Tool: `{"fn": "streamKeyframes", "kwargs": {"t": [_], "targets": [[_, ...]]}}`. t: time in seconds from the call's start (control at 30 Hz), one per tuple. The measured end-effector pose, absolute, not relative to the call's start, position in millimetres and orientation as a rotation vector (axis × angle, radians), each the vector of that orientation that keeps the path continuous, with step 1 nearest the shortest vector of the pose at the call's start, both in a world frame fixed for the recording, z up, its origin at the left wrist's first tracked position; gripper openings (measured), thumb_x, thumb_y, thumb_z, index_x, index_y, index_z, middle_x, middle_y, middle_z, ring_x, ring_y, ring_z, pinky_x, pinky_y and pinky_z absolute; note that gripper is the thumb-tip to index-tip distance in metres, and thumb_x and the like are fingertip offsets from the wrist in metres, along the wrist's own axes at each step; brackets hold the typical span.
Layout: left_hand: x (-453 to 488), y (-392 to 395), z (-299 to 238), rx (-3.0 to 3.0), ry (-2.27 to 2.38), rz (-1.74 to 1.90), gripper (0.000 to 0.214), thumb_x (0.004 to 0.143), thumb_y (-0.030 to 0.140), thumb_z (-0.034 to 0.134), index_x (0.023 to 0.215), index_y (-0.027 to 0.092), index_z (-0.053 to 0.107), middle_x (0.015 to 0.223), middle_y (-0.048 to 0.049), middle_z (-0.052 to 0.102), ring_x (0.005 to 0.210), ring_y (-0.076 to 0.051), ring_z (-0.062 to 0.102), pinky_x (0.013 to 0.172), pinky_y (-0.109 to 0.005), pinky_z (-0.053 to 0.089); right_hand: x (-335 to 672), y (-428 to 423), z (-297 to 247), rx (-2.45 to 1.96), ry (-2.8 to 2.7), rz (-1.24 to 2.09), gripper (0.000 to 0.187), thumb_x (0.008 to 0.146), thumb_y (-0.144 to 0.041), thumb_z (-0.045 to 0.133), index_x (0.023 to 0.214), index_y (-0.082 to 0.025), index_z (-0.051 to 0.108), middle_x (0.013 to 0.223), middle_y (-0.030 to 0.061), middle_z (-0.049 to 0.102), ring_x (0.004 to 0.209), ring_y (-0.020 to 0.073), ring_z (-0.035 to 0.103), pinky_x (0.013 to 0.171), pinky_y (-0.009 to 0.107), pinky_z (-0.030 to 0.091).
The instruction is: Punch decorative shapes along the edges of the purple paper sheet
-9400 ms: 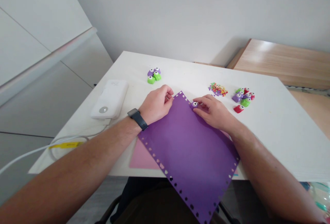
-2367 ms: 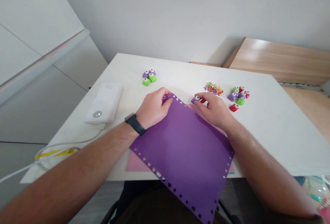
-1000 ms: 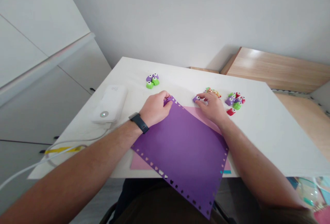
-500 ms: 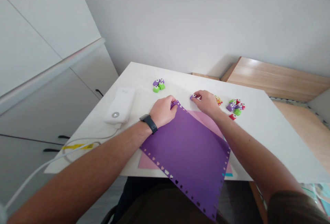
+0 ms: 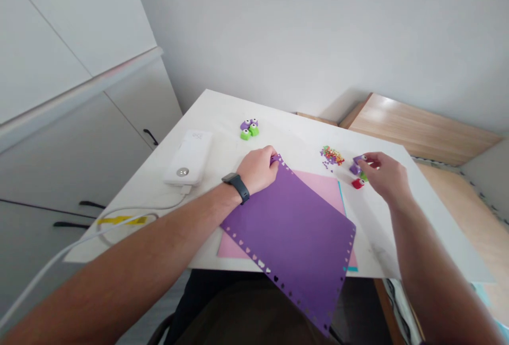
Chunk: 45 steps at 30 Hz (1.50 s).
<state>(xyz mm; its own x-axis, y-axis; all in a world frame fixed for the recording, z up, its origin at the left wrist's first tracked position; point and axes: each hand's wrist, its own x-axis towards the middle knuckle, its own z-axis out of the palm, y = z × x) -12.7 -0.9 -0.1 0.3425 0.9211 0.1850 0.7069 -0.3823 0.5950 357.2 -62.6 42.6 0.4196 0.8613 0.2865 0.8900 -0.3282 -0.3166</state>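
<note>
My left hand (image 5: pixel 258 169), with a dark watch on the wrist, is closed in a pinch on the far corner of a purple sheet (image 5: pixel 294 228) whose edges carry punched shapes. The sheet hangs over the near edge of the white table (image 5: pixel 222 106) and lies on a pink sheet (image 5: pixel 318 183). My right hand (image 5: pixel 384 175) is out to the right over a cluster of small punches, its fingers curled round a purple punch (image 5: pixel 359 160). A red punch (image 5: pixel 357 183) lies just below the fingers.
A pile of coloured paper bits (image 5: pixel 332 155) lies left of the cluster. Purple and green punches (image 5: pixel 249 129) sit at the far middle. A white power bank (image 5: pixel 191 157) with a cable (image 5: pixel 119 212) lies to the left. A wooden surface (image 5: pixel 417 127) stands behind right.
My right hand has carried the purple punch from the sheet's far edge rightward to the punch cluster. My left hand keeps its pinch on the sheet's corner.
</note>
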Motion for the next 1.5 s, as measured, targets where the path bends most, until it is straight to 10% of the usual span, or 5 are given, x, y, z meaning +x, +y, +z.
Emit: {"fn": "streamKeyframes", "kwargs": {"t": [0.57, 1.5], "targets": [[-14, 0, 1, 2.219, 1.459, 0.652, 0.017, 0.098, 0.029, 0.062, 0.109, 0.021, 0.072, 0.107, -0.0072, 0.081, 0.102, -0.026, 0.075, 0.087, -0.033, 0.054, 421, -110, -4, -2.401, -1.305, 0.039, 0.047, 0.078, -0.063, 0.071, 0.104, -0.025, 0.081, 0.092, 0.0105, 0.081, 0.078, 0.0302, 0.072, 0.069, 0.043, 0.050], [-13, -2, 1, 2.220, 1.448, 0.641, 0.017, 0.098, 0.029, 0.061, 0.110, 0.021, 0.072, 0.106, -0.0078, 0.081, 0.100, -0.026, 0.075, 0.085, -0.034, 0.054, 374, -77, 12, -2.260, -1.631, -0.384, 0.040, 0.091, -0.054, 0.061, 0.102, -0.021, 0.082, 0.110, 0.0164, 0.073, 0.115, 0.0336, 0.064, 0.112, 0.052, 0.043]]}}
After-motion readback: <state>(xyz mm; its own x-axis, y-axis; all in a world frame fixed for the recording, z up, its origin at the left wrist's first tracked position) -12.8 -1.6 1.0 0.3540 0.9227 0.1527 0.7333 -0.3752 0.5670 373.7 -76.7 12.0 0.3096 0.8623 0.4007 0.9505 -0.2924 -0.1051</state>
